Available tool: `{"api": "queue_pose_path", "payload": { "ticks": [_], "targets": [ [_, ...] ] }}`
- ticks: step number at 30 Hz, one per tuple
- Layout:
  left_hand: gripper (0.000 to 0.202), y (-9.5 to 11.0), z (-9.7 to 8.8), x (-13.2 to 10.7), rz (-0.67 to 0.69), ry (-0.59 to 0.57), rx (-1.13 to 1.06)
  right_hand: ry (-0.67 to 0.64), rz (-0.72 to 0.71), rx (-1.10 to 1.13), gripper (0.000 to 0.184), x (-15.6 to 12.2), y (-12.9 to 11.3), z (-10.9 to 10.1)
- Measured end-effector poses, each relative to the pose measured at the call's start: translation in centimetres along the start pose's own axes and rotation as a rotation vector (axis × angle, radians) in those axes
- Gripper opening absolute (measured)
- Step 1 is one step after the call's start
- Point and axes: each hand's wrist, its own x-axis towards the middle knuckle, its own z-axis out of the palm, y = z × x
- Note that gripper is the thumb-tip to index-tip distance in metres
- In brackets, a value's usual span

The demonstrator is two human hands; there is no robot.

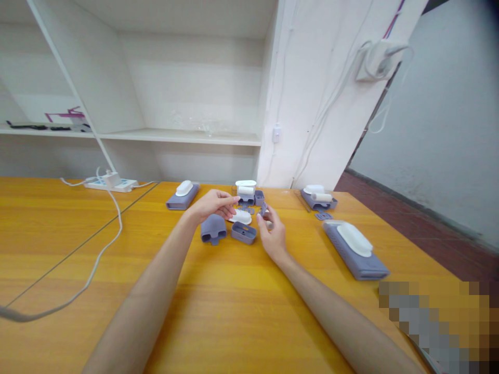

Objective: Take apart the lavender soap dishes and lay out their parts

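Pinching a part [262,208] in the right hand [273,234], with a box [244,237] to its left. Can't tell if gripping with the left hand [212,205], near a lid [242,217].

White shelves [191,83] stand behind a yellow-brown wooden table [218,317].

A small grey-violet piece [263,209], seemingly thin, is held roughly upright in the right hand [273,231].
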Motion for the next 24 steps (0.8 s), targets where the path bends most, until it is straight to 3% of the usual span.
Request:
{"api": "queue_pose_path", "payload": {
  "ticks": [7,15,20,24],
  "targets": [
    [0.041,-0.3,-0.1,0.1,0.116,-0.051,-0.122,-0.004,0.064,0.066,0.053,0.0,0.3,0.0],
    [0.032,-0.6,-0.2,0.4,0.148,-0.016,-0.134,-0.021,-0.002,-0.039,0.041,0.1,-0.1,-0.1],
    [0.037,-1.3,0.2,0.9,0.127,-0.045,0.123,-0.087,-0.058,-0.106,0.034,0.1,0.2,-0.1],
    [0.052,-1.8,1.5,1.2,0.13,-0.059,0.303,-0.101,-0.12,-0.119,0.033,0.1,0.2,-0.2]
  ]
}}
